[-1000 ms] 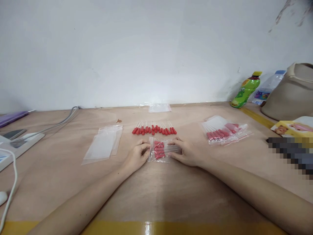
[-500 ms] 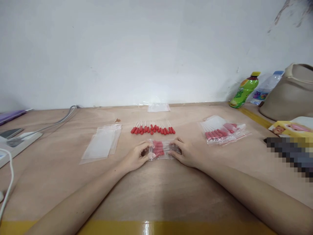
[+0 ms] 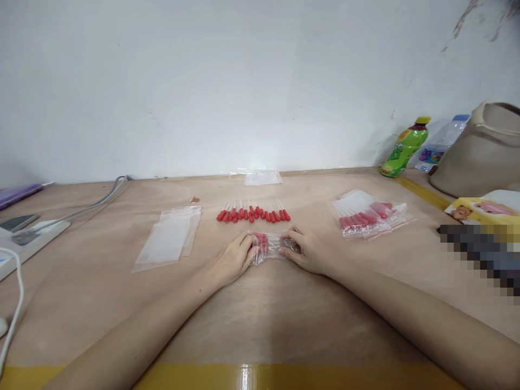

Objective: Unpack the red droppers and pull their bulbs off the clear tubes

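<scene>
A small clear zip bag with several red-capped droppers inside lies on the wooden table between my hands. My left hand pinches its left end, fingers closed on the plastic. My right hand grips its right end, fingers curled over it. The bag looks folded or rolled into a narrow bundle. Just beyond it, a row of several loose red-capped droppers lies on the table.
A stack of empty clear bags lies to the left, filled bags to the right, another clear bag by the wall. A power strip and cables sit far left. A green bottle, water bottle, beige bag and yellow packet stand right.
The bag between my hands has gone from lying flat and wide to a narrower bundle. Both hands have closed in on it slightly.
</scene>
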Motion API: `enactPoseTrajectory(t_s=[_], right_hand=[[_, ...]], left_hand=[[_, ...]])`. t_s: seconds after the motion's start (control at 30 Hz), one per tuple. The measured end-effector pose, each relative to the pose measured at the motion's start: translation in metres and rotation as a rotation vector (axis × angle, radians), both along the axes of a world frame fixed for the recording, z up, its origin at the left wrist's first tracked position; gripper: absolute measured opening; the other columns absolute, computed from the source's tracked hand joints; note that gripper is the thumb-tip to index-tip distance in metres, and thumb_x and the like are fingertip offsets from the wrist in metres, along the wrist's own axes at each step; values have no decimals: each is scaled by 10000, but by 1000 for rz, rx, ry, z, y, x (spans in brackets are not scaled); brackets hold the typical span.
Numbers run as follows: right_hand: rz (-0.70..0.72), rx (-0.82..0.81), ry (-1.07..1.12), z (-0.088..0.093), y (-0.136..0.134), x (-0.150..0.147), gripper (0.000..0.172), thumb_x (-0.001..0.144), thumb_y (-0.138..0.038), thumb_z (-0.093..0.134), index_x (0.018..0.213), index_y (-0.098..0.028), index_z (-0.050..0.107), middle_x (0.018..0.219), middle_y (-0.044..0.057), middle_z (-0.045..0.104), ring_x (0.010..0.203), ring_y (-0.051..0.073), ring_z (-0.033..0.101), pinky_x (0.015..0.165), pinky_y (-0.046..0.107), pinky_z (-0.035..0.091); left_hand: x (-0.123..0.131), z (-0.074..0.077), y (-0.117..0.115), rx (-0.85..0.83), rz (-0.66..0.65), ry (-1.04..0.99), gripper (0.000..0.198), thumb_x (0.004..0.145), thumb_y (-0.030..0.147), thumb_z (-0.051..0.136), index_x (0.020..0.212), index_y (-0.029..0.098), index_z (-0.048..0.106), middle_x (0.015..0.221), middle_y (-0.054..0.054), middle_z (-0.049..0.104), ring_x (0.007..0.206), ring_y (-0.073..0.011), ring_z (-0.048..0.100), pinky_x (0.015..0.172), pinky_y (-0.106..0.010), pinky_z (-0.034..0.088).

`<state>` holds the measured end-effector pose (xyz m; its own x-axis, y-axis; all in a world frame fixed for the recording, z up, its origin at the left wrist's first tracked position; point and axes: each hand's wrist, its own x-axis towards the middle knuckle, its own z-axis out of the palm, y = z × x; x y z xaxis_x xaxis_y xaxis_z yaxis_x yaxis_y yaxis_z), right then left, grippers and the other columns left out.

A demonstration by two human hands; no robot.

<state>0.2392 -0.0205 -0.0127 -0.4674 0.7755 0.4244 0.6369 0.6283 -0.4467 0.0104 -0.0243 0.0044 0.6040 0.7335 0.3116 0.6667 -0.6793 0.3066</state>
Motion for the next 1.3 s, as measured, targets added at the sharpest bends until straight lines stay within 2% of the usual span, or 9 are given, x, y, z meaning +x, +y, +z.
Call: enactPoseTrajectory(t_s=[0.17,0.27,0.4,0.6,0.77,0.87,0.93,1.13,1.3], right_hand=[[-22,3,-16,0,0,0,187,800,-285,551,942,-164,545,900,51,531,665,114,510,653,267,421],[-4,-6,-25,2,0,0,195,796,-280,557,942,-150,550,895,55,531,667,113,508,654,264,422],[6,3,-25,4,-1,0,166,802,-285,548,922,-172,555,875,43,535,667,113,505,663,269,425],[-7,-12,-3,2,-1,0,197,796,-292,554,955,-176,554,898,49,541,692,123,523,669,274,435],[-26,-22,-9,3,-2,0,188,791,-296,558,944,-186,561,909,46,550,694,123,538,677,275,443],[-37,-23,-14,4,-2,-1,192,786,-290,564,946,-185,564,902,46,548,690,122,535,675,273,443],[-42,-19,-16,5,-2,-1,189,784,-281,566,943,-179,565,890,47,545,692,124,530,674,273,441],[-33,-10,-1,3,0,-2,145,794,-275,548,896,-173,567,851,45,537,673,126,521,663,281,435],[-41,-14,-9,2,-1,-2,137,803,-273,533,893,-174,566,860,48,534,685,129,521,661,279,436]], left_hand=[[-3,0,1,66,-28,72,245,829,207,460,1070,164,458,1120,-106,492,1070,-231,454,933,-385,380],[-3,2,1,-7,-19,38,276,792,159,474,1067,167,456,1081,-92,502,1020,-213,479,880,-354,414],[-1,3,1,-58,-15,-6,198,822,149,408,995,177,500,978,-72,531,916,-188,509,814,-328,430],[-4,5,1,-62,-46,-96,211,866,176,359,1022,182,502,1027,-75,548,991,-191,493,872,-330,397],[-17,0,5,-219,14,-243,238,844,160,373,1057,184,476,908,-30,569,770,-138,532,713,-265,442],[-24,-2,6,-339,-43,-280,295,822,183,423,1116,185,453,831,-14,551,650,-107,496,583,-215,419],[-25,-1,5,-401,-82,-277,301,818,218,459,1117,183,458,789,-8,534,640,-103,486,553,-201,401],[-26,6,2,-412,-97,-218,441,753,330,593,1161,207,482,803,-4,541,646,-110,494,549,-203,408],[-26,5,5,-409,-132,-209,424,779,342,571,1176,205,513,1018,-67,596,854,-179,559,736,-287,463]])
